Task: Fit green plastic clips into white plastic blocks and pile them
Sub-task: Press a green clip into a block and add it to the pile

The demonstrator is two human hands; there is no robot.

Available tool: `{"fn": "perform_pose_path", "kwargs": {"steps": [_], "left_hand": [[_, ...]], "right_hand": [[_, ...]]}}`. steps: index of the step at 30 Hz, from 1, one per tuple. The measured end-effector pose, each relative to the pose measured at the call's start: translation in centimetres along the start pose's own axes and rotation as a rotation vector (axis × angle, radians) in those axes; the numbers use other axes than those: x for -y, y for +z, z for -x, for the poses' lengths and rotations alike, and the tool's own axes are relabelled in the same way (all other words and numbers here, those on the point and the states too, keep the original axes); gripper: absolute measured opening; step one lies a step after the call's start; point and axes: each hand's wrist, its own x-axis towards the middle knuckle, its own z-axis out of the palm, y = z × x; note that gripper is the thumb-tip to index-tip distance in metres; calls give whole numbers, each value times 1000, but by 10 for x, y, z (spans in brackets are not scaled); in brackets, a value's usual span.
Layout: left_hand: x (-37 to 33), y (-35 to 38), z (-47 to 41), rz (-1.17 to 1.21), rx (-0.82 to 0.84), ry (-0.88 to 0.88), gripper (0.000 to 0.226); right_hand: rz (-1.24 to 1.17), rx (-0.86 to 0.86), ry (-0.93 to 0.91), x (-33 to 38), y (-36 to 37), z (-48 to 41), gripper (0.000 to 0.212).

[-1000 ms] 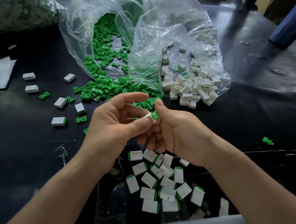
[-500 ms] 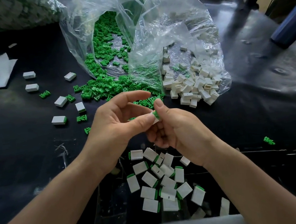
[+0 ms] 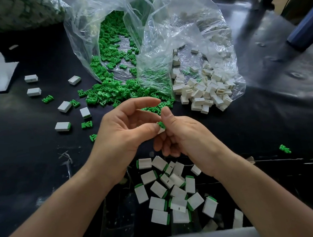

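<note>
Roughly upright: clip (image 3: 161,125) atop blk (image 3: 161,131).

The small rectangular white plastic blocks (image 3: 203,92) look smooth and matt. The little green plastic clips (image 3: 110,96) have a faint sheen. The clear thin plastic bag of clips (image 3: 83,39) and the clear thin plastic bag of blocks (image 3: 189,20) are crinkled and glossy. The black table covering (image 3: 267,118) is shiny and dimpled at the right, with pale scuffs at the left. The flat white paper sheet (image 3: 4,76) is matt.
</note>
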Motion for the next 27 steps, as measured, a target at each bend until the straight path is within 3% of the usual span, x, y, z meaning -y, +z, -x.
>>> {"fn": "perform_pose_path", "kwargs": {"steps": [4, 11, 27], "left_hand": [[3, 2, 0, -2, 2, 10, 36], [6, 3, 0, 69, -26, -26, 37], [7, 3, 0, 80, -43, -57, 44]], "right_hand": [[0, -50, -24, -2, 2, 1, 44], [231, -161, -73, -9, 8, -4, 45], [411, -177, -181, -13, 8, -6, 27]]}}
